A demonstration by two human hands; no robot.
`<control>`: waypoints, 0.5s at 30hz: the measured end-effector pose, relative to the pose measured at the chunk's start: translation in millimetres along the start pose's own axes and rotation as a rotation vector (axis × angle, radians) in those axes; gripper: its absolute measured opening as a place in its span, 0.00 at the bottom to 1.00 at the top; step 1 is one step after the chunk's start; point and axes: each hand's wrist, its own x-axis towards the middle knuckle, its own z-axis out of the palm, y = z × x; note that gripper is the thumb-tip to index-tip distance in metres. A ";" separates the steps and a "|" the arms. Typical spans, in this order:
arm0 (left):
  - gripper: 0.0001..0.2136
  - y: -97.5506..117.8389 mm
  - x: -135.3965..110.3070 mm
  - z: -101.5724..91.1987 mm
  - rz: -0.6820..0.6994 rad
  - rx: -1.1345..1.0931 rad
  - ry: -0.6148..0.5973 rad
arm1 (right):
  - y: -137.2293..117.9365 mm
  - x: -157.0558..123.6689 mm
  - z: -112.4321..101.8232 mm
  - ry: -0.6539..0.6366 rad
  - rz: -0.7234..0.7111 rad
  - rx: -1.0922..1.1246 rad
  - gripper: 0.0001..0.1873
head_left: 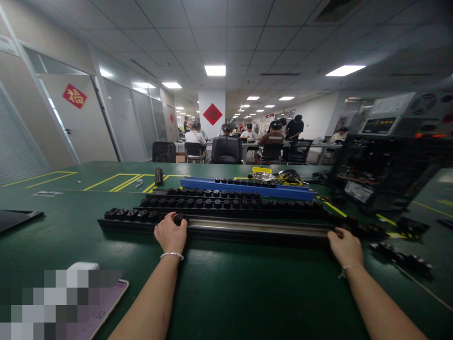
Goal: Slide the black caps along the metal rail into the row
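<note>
A long black rail (255, 229) with a bare metallic channel lies across the green table in front of me. Black round parts (131, 214) sit in a row along its left stretch. My left hand (171, 233) is closed on a black round part (179, 218) at the inner end of that row. At the rail's right end, my right hand (345, 246) is closed, thumb and fingers around the edge; its fingertips are partly hidden. Just behind lie other black rails (230, 204) filled with similar parts, and a blue rail (247, 189) with black parts on it.
A metal bowl (264, 176) and a yellow tray (262, 170) stand beyond the rails. An open computer case (382, 174) is at the right, near loose black parts (403, 259). A phone (109, 302) lies front left. People sit and stand at far tables.
</note>
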 end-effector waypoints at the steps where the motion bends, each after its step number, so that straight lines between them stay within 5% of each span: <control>1: 0.16 -0.3 0.0 0.5 0.006 0.000 -0.001 | 0.2 0.0 0.5 0.008 -0.011 0.005 0.25; 15: 0.17 1.0 -1.2 1.3 0.030 -0.015 -0.015 | -2.1 -1.0 -1.5 -0.012 0.001 -0.009 0.27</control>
